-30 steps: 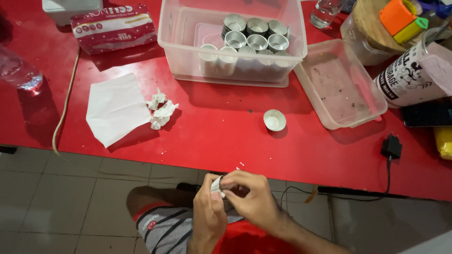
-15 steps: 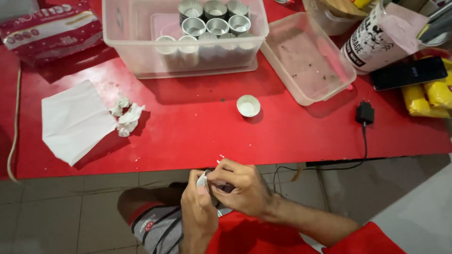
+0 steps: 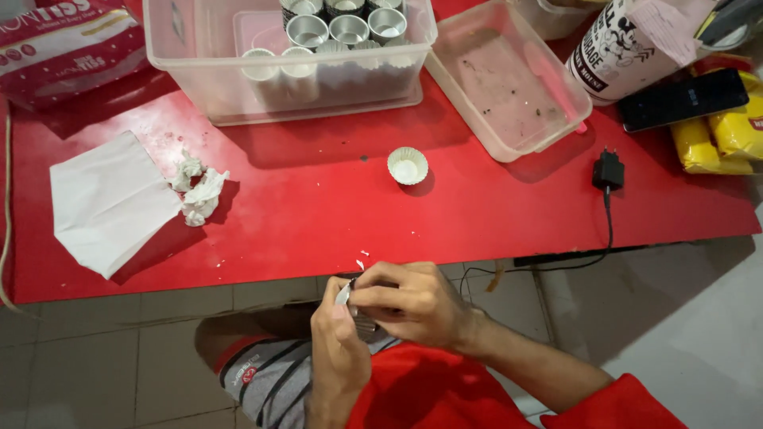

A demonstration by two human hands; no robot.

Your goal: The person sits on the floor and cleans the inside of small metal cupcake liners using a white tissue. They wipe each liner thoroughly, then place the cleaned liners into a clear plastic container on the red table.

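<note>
Head view only: both hands, left (image 3: 338,349) and right (image 3: 413,302), pinched around one small metal cup (image 3: 346,294) just below the red table (image 3: 493,206) edge. Several cups, lined and bare, already in clear bin (image 3: 199,87); one paper liner (image 3: 408,165) loose on table.

table (image 3: 493,214): red | napkin (image 3: 107,202): white | paper cup (image 3: 408,165): white | charger (image 3: 608,169): black | shorts (image 3: 274,381): grey, striped | small metal cup (image 3: 345,295): silver

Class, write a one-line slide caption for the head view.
Both hands, left and right, hold a small metal cup below a red table bearing a paper liner.
</note>
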